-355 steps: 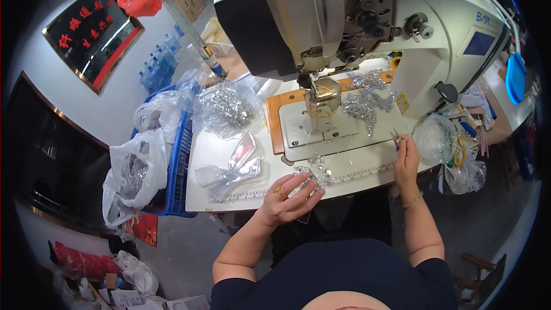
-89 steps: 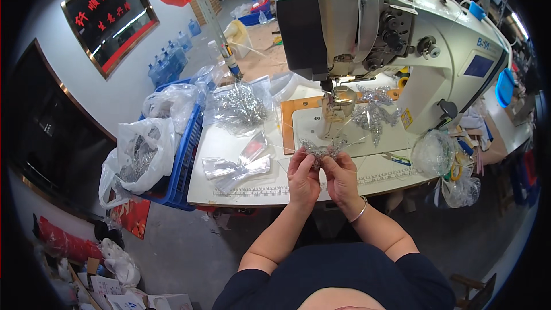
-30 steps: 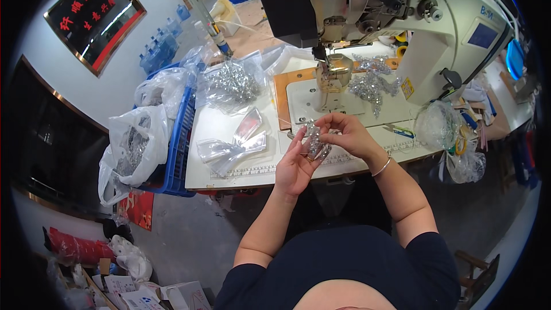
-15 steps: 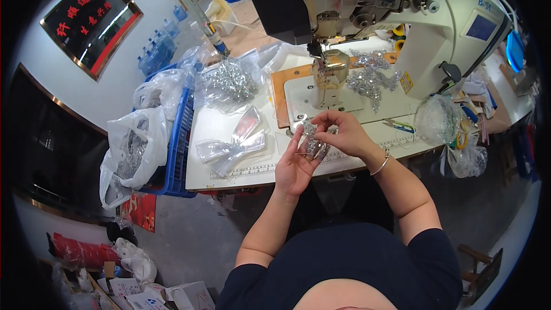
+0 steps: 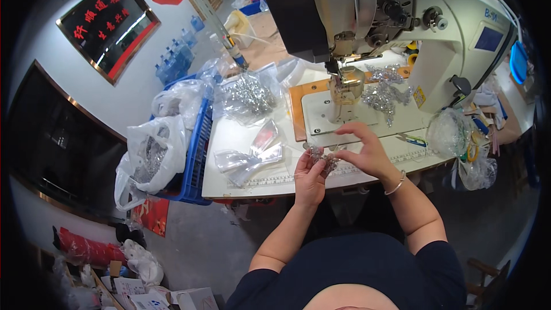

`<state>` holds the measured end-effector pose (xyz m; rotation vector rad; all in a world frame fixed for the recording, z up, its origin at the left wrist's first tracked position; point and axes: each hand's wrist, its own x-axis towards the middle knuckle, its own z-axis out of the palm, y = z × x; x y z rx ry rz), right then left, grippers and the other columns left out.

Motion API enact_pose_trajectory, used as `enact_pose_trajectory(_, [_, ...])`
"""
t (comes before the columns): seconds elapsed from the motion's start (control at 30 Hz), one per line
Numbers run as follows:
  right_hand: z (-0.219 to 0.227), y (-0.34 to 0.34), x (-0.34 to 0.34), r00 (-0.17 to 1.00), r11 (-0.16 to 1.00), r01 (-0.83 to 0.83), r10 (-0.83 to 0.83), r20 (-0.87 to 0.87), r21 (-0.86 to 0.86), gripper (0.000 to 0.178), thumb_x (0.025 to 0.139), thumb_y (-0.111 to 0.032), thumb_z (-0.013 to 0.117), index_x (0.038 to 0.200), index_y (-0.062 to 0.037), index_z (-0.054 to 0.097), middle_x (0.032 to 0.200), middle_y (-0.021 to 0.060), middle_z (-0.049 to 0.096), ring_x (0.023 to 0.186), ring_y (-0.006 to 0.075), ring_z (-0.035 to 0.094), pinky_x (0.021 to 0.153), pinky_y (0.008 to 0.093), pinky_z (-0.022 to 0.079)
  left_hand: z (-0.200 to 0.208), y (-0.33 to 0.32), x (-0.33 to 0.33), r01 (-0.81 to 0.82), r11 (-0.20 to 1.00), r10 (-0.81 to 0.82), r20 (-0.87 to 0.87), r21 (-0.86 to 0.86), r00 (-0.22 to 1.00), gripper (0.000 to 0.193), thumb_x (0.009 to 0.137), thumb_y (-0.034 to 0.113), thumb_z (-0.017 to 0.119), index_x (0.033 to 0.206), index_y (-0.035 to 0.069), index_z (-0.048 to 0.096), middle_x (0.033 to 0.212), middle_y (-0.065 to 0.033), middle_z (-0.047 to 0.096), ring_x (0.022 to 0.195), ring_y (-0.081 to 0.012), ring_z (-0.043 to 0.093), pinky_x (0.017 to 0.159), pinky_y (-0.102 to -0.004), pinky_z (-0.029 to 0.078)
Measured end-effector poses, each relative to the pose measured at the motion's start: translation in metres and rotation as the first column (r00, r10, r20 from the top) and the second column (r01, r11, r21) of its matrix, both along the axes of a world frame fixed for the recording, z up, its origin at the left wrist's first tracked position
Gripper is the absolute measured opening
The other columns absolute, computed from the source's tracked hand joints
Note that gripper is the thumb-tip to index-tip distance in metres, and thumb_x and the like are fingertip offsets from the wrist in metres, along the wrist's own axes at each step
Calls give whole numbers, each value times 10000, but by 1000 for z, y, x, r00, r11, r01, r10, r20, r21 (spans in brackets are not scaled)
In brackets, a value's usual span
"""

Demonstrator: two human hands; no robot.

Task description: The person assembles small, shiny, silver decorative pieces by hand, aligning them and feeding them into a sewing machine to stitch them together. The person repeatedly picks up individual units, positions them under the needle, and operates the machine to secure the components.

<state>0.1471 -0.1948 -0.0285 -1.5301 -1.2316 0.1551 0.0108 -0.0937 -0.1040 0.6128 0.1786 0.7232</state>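
Observation:
A small silvery, sparkling piece (image 5: 330,163) is held just in front of the table's near edge. The curled fingers and thumb of my left hand (image 5: 310,183) close on it from the left. My right hand (image 5: 370,152) is beside it with thumb and forefinger spread apart; the thumb tip is close to the piece, and I cannot tell if it touches. Beyond both hands stands a white sewing machine (image 5: 453,51). More silvery sparkling pieces (image 5: 379,99) lie heaped on its bed, right of the needle area.
Left of my hands lies a bow-shaped bundle of clear plastic (image 5: 247,163). Behind it is a clear bag of silvery pieces (image 5: 249,93). A blue crate (image 5: 198,158) with white plastic bags (image 5: 150,155) stands at the table's left. Thread snips (image 5: 412,139) lie at right, near a clear bag (image 5: 446,132).
My right fingers have come out of their pinch and spread apart. My left fingers and thumb have closed over the silvery piece. The whole view has shifted slightly, as the head moved.

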Motion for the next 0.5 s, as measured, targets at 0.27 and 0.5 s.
enact_pose_trajectory(0.27, [-71,-20,1,688,994,21,-94,-719,-110,572,812,-256,695,1233,35,440,982,81,565,881,141,545,817,259,452,7,4,-7,41,992,-30,91,-120,995,373,890,-20,503,1201,186,502,1179,-8,577,1076,-186,561,904,-363,494])
enact_pose_trajectory(0.5, [-39,-15,-9,131,872,-298,440,-888,388,382,816,-121,667,1152,14,547,1082,110,611,960,168,600,864,315,488,4,-1,-2,-8,996,13,61,-89,998,372,871,-65,506,1180,141,488,1177,-44,571,1075,-238,563,895,-386,499])
